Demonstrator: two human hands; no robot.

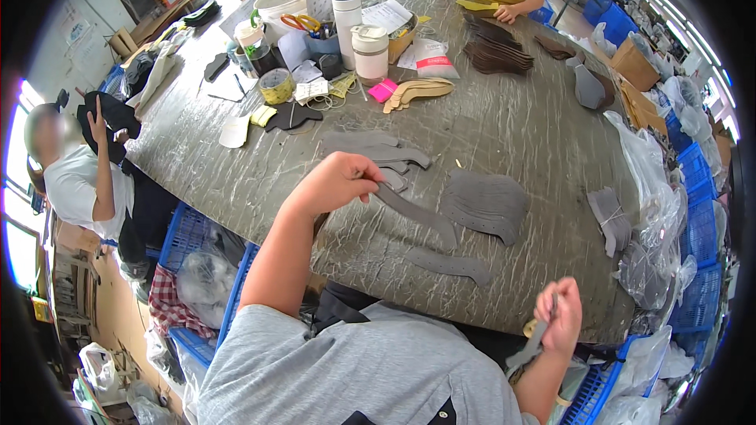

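My left hand (pixel 340 181) pinches one end of a long, curved grey shoe-upper piece (pixel 417 217); its other end reaches down to the right, close over the table. A similar curved grey piece (pixel 447 264) lies flat just nearer to me. To the right of the held piece is a fanned stack of grey pieces (pixel 483 203). More grey pieces (pixel 364 142) rest beyond my left hand. At the table's near right edge my right hand (pixel 561 318) is closed around a narrow grey strip (pixel 534 342), whose lower end hangs below the fingers.
Cups, a tumbler (pixel 346 27), scissors (pixel 302 23) and tape (pixel 276 86) crowd the far left of the table (pixel 551 134). A tied grey bundle (pixel 609 218) lies right, beside plastic bags (pixel 647 181) and blue crates (pixel 697 228). Other people work at the far and left edges.
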